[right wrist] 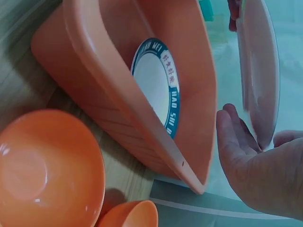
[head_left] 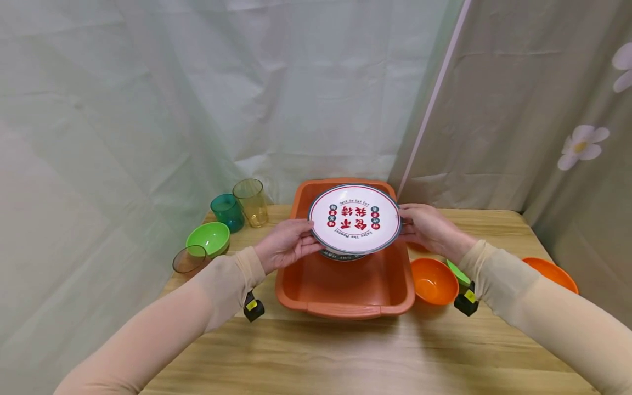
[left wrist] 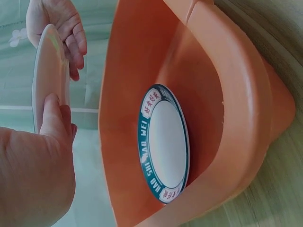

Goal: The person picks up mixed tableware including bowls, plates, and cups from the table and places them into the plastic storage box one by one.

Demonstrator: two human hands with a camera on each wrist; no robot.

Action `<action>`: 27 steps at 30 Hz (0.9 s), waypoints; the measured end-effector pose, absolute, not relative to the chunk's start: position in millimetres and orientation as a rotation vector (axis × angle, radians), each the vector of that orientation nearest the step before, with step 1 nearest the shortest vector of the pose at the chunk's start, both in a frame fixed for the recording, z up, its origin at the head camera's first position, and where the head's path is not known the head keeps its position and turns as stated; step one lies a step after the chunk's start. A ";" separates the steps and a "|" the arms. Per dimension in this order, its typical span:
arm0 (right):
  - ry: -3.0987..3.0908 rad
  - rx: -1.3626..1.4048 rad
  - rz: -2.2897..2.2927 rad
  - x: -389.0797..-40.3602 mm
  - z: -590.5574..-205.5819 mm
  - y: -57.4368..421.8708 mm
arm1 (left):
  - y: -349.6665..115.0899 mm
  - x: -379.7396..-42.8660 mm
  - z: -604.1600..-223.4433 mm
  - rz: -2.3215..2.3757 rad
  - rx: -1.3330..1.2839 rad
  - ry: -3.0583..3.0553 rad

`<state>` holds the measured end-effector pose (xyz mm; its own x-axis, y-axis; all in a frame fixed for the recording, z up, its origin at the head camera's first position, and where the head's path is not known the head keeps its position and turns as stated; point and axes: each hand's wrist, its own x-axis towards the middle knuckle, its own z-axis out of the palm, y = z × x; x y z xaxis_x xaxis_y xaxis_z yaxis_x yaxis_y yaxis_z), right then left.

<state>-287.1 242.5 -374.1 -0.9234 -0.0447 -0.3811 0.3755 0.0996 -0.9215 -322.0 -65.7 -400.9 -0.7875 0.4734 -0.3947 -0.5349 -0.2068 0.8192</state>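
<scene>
A white plate with red lettering and a dark rim is held level above an orange plastic basin. My left hand pinches its left edge, and my right hand grips the opposite edge, thumb and fingers on either side. Inside the basin lies a second plate with a green lettered rim, mostly hidden under the held one in the head view. The right wrist view shows the held plate edge-on, apart from the basin's rim.
Left of the basin stand a green bowl, a teal cup, a yellow cup and a brownish clear cup. On the right are an orange bowl, a partly hidden green one and another orange bowl. Curtains hang behind.
</scene>
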 end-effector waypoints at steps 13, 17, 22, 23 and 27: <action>2.362 0.150 -1.630 -279.0 -370.6 251.4 | -70.5 -327.0 -401.9 2.034 -0.130 1.464; 2.549 0.047 -1.424 -272.5 -367.9 254.0 | -71.2 -328.3 -401.3 2.022 -0.149 1.473; 2.725 -0.139 -1.266 -265.5 -363.9 253.5 | -69.9 -331.9 -402.8 2.016 -0.172 1.486; 2.747 -0.171 -1.245 -264.1 -363.4 253.4 | -69.5 -332.7 -403.2 2.013 -0.176 1.490; 2.852 -0.288 -1.113 -256.8 -361.5 251.6 | -67.5 -335.3 -403.8 1.996 -0.200 1.514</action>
